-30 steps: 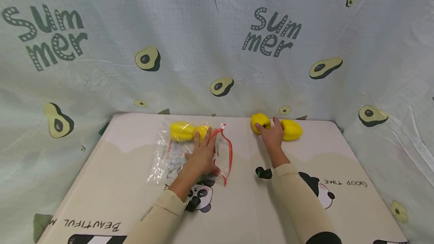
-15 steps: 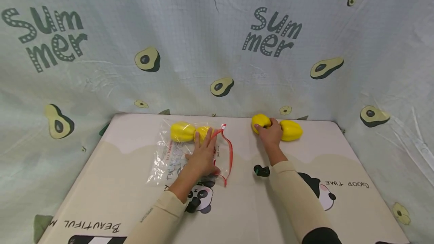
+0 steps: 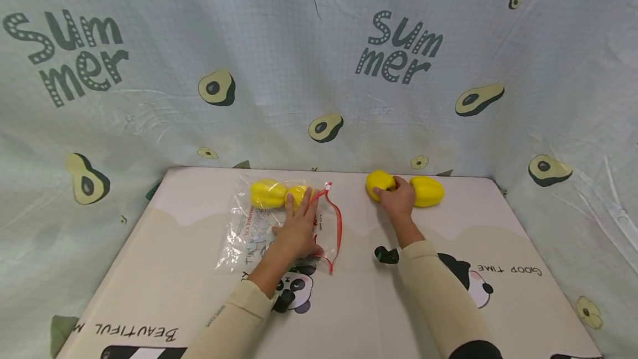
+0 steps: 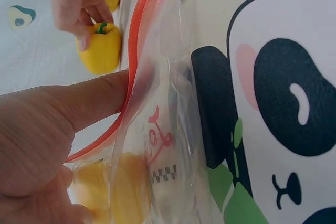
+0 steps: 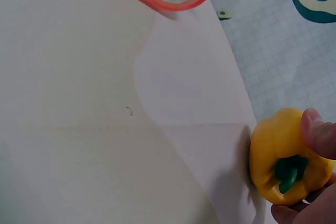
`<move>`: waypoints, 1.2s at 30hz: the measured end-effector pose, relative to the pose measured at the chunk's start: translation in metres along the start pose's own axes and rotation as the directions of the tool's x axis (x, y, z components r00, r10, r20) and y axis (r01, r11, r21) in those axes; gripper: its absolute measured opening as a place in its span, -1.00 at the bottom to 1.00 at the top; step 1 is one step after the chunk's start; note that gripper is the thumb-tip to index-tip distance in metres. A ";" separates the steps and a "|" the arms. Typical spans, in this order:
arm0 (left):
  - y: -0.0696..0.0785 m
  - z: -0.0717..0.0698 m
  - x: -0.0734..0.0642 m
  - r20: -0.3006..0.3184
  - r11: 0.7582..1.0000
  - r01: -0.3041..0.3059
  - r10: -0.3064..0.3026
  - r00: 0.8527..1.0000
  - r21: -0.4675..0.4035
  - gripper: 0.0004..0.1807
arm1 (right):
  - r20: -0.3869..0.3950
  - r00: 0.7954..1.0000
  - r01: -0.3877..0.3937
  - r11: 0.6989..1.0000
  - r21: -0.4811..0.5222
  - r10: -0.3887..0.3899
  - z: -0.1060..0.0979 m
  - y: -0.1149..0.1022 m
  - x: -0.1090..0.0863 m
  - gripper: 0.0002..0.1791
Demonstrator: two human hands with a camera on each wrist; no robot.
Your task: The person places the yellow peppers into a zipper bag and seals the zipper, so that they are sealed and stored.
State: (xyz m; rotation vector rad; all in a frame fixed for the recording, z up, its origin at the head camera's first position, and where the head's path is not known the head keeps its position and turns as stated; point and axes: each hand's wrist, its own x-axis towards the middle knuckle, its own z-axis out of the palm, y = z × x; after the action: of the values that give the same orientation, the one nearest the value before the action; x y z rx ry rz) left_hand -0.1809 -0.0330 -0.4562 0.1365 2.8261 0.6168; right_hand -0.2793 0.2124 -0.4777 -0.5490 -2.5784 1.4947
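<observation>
My left hand (image 3: 296, 234) lies over a clear zip bag (image 3: 231, 251), fingers extended and spread. In the left wrist view its thumb (image 4: 100, 98) is stretched out against the red zip strip (image 4: 137, 30), and the bag's mouth stands apart there. Inside the bag are two yellow bell peppers (image 3: 268, 193), one partly covered by the left fingers. At the table's far edge, my right hand (image 3: 400, 201) grips another yellow bell pepper (image 3: 377, 181) between thumb and fingers. Its green stem (image 5: 287, 174) shows in the right wrist view. Just right of that hand rests one more yellow bell pepper (image 3: 427, 191).
The table (image 3: 199, 287) has a pale cover printed with pandas and lettering. Behind it hangs a light curtain (image 3: 279, 126) with avocado prints, close to the far edge. Small black devices (image 3: 386, 255) sit at both wrists.
My right hand has shifted the gripped bell pepper slightly left and nearer, away from the far edge. My left hand and the bag stay in place.
</observation>
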 end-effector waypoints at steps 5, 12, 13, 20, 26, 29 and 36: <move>0.000 0.000 0.001 -0.005 1.000 -0.005 0.005 1.000 0.003 0.40 | 0.023 1.000 0.016 0.999 0.041 -0.017 -0.002 0.002 -0.003 -0.23; -0.001 -0.001 0.002 0.014 1.000 0.011 -0.011 1.000 -0.007 0.44 | 0.070 0.996 0.042 0.995 0.087 -0.048 -0.007 0.002 -0.009 -0.21; -0.001 -0.001 0.002 0.017 1.000 0.014 -0.014 1.000 -0.010 0.44 | 0.075 0.996 0.046 0.995 0.091 -0.053 -0.008 0.002 -0.010 -0.21; 0.001 -0.002 0.003 0.017 1.000 0.017 -0.016 1.000 -0.015 0.44 | 0.130 0.989 0.059 0.992 0.108 -0.073 -0.013 0.003 -0.016 -0.24; 0.004 -0.003 0.003 0.028 1.000 0.026 -0.026 0.999 -0.017 0.47 | 0.220 0.973 0.043 0.990 0.134 -0.072 -0.016 0.003 -0.021 -0.25; 0.005 -0.003 0.004 0.036 0.999 0.031 -0.030 0.999 -0.025 0.49 | 0.251 0.965 0.040 0.989 0.141 -0.075 -0.016 0.003 -0.024 -0.25; 0.003 -0.003 0.005 0.034 0.999 0.032 -0.031 0.999 -0.034 0.48 | 0.285 0.954 0.052 0.987 0.154 -0.094 -0.015 0.004 -0.028 -0.26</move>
State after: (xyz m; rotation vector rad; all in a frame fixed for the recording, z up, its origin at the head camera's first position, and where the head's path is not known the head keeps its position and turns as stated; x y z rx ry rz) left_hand -0.1866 -0.0305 -0.4532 0.0951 2.7786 0.6498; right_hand -0.2485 0.2165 -0.4713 -0.2263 -2.6310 1.8423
